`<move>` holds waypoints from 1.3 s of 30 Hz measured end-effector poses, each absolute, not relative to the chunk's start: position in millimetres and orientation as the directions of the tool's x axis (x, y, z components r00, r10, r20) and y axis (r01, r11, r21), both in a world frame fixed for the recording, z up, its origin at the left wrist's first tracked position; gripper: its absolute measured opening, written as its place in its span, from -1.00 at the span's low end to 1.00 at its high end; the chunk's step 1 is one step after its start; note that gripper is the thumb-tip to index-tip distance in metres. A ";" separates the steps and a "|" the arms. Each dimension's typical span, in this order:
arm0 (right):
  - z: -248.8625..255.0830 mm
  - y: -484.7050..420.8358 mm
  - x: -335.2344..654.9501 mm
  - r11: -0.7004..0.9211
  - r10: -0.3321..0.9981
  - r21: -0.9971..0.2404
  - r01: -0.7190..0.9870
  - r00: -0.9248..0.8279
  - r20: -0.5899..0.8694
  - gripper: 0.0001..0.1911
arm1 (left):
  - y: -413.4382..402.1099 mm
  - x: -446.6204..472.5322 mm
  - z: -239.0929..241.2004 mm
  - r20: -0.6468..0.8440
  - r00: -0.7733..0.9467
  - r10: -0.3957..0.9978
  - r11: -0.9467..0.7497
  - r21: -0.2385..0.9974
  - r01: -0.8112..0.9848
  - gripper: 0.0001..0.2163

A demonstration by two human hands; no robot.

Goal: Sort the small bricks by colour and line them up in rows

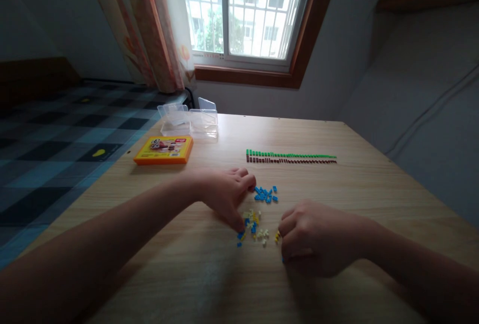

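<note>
My left hand (229, 192) lies over the table with thumb and fingers apart. Its fingertips reach the edge of a pile of small blue building bricks (265, 195), while the thumb is at a mixed pile of cream, yellow and blue bricks (250, 222). My right hand (314, 237) is closed with its fingertips down on the tabletop. A bit of a blue brick (283, 259) shows at those fingertips; the rest is hidden. Beside the right fingers lie a few yellow bricks (277, 237). Between the hands sit loose cream bricks (263, 235).
Long rows of green bricks (288, 155) and dark brown bricks (290, 161) run across the table beyond my hands. At the back left are an orange-yellow box (163, 150) and clear plastic containers (190, 122) with raised lids. A checked bed (93, 129) adjoins the left side.
</note>
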State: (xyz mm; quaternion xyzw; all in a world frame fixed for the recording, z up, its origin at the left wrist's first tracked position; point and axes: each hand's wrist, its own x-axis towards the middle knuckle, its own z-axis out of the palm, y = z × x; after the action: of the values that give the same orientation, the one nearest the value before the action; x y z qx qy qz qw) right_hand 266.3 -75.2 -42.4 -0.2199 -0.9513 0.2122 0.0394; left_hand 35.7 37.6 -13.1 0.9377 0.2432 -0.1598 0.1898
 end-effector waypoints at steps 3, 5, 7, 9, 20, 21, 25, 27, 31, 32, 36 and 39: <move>-38.9 -75.9 267.8 0.801 0.446 -0.428 0.419 -0.894 -0.043 -0.92 | 29.8 37.9 -13.4 -0.386 0.826 0.410 -0.821 0.239 0.519 -0.16; -38.0 -76.8 268.7 0.802 0.443 -0.423 0.421 -0.895 -0.050 -0.90 | 26.1 39.3 -13.8 -0.388 0.822 0.418 -0.831 0.202 0.518 -0.14; -37.1 -77.7 269.6 0.802 0.445 -0.415 0.429 -0.893 -0.063 -0.88 | 23.7 40.2 -14.5 -0.390 0.817 0.425 -0.840 0.165 0.516 -0.15; -35.3 -78.0 271.0 0.791 0.462 -0.411 0.453 -0.883 -0.085 -0.87 | 22.6 40.2 -15.0 -0.387 0.819 0.423 -0.848 0.150 0.508 -0.14; -27.8 -51.9 293.0 0.709 0.653 -0.320 0.628 -0.757 -0.039 -0.81 | 35.3 31.2 -5.8 -0.446 0.819 0.361 -0.823 0.261 0.505 -0.11; -30.4 -48.3 294.3 0.708 0.671 -0.297 0.641 -0.742 -0.002 -0.80 | 38.6 30.3 -7.0 -0.441 0.825 0.354 -0.819 0.280 0.501 -0.15; -47.1 -38.8 294.8 0.716 0.695 -0.226 0.660 -0.705 0.142 -0.78 | 51.9 29.4 -16.2 -0.376 0.810 0.449 -0.761 0.315 0.568 -0.36; -55.3 -37.5 293.1 0.727 0.687 -0.191 0.660 -0.697 0.205 -0.77 | 55.8 31.1 -21.3 -0.333 0.783 0.525 -0.734 0.289 0.615 -0.50; -60.6 -38.9 289.7 0.731 0.673 -0.131 0.670 -0.674 0.306 -0.74 | 57.5 36.9 -27.8 -0.292 0.736 0.611 -0.688 0.264 0.676 -0.68; -59.9 -39.5 288.9 0.735 0.665 -0.130 0.665 -0.670 0.331 -0.74 | 57.7 38.1 -28.3 -0.288 0.734 0.614 -0.686 0.266 0.678 -0.68; -59.2 -42.9 282.9 0.781 0.607 -0.148 0.607 -0.682 0.409 -0.73 | 61.8 37.4 -23.3 -0.333 0.746 0.576 -0.697 0.277 0.662 -0.65; -65.0 -48.6 271.8 0.831 0.539 -0.155 0.534 -0.703 0.464 -0.74 | 63.6 33.0 -13.9 -0.476 0.741 0.473 -0.711 0.291 0.640 -0.65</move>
State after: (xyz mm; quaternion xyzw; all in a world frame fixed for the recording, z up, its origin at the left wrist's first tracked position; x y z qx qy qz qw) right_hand 271.8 -48.6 -65.0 -0.2906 -0.9228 0.0046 0.2529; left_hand 33.0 63.6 -13.9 0.9058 0.3073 -0.1870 0.2239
